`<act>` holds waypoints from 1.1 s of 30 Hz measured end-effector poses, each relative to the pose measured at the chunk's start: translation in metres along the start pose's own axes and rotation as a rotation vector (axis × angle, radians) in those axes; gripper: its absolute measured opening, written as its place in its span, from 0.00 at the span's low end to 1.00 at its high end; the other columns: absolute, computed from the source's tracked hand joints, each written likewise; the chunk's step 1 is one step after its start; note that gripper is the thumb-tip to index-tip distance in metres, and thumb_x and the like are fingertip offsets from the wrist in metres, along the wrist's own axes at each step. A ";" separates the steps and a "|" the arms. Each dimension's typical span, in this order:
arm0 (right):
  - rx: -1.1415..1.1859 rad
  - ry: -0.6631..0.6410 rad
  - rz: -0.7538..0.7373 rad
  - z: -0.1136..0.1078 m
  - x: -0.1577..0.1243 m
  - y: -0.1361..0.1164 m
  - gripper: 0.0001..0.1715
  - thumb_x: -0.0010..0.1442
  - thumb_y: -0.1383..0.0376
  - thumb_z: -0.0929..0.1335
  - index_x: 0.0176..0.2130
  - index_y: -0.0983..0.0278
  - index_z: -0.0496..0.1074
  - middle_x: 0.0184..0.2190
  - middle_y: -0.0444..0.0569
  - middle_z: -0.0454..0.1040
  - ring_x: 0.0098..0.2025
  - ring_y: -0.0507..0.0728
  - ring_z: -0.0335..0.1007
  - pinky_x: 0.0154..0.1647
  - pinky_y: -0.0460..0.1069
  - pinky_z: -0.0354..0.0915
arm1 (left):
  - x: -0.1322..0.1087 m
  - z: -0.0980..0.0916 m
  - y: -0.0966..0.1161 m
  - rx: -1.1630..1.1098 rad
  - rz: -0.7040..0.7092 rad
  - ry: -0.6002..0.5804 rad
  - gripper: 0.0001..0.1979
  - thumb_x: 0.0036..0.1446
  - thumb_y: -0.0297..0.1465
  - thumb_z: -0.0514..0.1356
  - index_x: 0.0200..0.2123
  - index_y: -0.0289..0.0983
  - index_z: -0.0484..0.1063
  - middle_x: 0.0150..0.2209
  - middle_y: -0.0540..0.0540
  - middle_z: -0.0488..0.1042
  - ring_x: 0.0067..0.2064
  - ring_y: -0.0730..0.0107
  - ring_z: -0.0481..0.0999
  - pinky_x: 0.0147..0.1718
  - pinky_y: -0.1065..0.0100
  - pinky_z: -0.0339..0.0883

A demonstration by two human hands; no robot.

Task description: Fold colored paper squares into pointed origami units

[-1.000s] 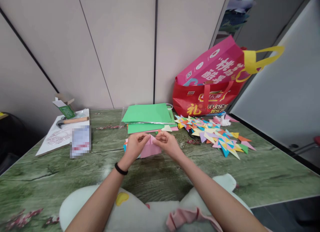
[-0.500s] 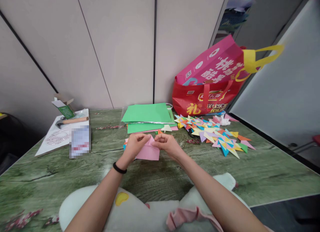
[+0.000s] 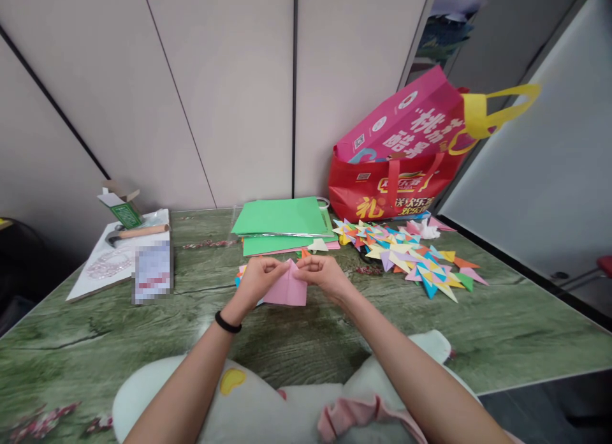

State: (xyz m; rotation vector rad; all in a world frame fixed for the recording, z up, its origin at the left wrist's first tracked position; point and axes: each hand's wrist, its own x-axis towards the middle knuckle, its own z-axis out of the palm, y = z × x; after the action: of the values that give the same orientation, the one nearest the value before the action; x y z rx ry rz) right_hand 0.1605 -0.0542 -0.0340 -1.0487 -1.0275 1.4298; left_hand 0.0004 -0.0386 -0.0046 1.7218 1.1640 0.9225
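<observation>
Between my two hands is a pink sheet of paper [image 3: 289, 291], partly folded, its top edge rising to a point. My left hand [image 3: 258, 279] pinches its upper left side between thumb and fingers. On the upper right side, my right hand [image 3: 325, 275] grips the paper the same way, fingertips near the peak. A crease runs down the middle of the sheet. Behind my left hand, small coloured paper pieces show at the edge, mostly hidden. Just beyond my hands lie a cream folded scrap [image 3: 318, 245] and an orange piece [image 3: 305, 252].
Green paper sheets [image 3: 282, 215] are stacked at the back. Pointed folded-paper pieces [image 3: 406, 252] spread across the right, before a red bag [image 3: 363, 192]. At left, a hammer [image 3: 143, 231] and a small green box [image 3: 124, 211] rest on a white board [image 3: 95, 275]. A pale cushion [image 3: 157, 386] lies under my forearms.
The fold at the top of the pink paper has shifted, and a vertical crease now shows down its front. Both hands stay in nearly the same place, still gripping it.
</observation>
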 end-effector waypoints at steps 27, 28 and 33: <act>0.018 0.003 0.022 -0.001 0.001 0.002 0.18 0.29 0.65 0.76 0.24 0.66 0.72 0.19 0.42 0.73 0.21 0.48 0.66 0.25 0.45 0.60 | 0.001 -0.001 -0.010 -0.064 -0.071 -0.106 0.17 0.43 0.42 0.62 0.20 0.31 0.72 0.16 0.49 0.69 0.18 0.77 0.62 0.17 0.76 0.49; 0.018 0.003 0.023 -0.001 0.001 0.002 0.18 0.29 0.65 0.76 0.24 0.66 0.72 0.19 0.42 0.73 0.21 0.48 0.66 0.24 0.45 0.60 | 0.001 -0.001 -0.009 -0.065 -0.074 -0.103 0.17 0.42 0.42 0.62 0.20 0.31 0.72 0.17 0.49 0.69 0.18 0.77 0.62 0.17 0.76 0.49; 0.005 0.002 0.025 -0.001 0.000 0.001 0.19 0.29 0.64 0.77 0.25 0.66 0.72 0.19 0.42 0.73 0.20 0.48 0.65 0.23 0.44 0.59 | 0.000 -0.001 -0.007 -0.062 -0.094 -0.129 0.18 0.43 0.42 0.61 0.20 0.30 0.71 0.17 0.49 0.67 0.19 0.78 0.61 0.17 0.76 0.49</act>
State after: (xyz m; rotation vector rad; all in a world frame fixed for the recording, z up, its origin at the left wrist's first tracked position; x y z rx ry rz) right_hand 0.1606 -0.0539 -0.0354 -1.0626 -1.0127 1.4502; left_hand -0.0029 -0.0369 -0.0110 1.6378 1.1107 0.7710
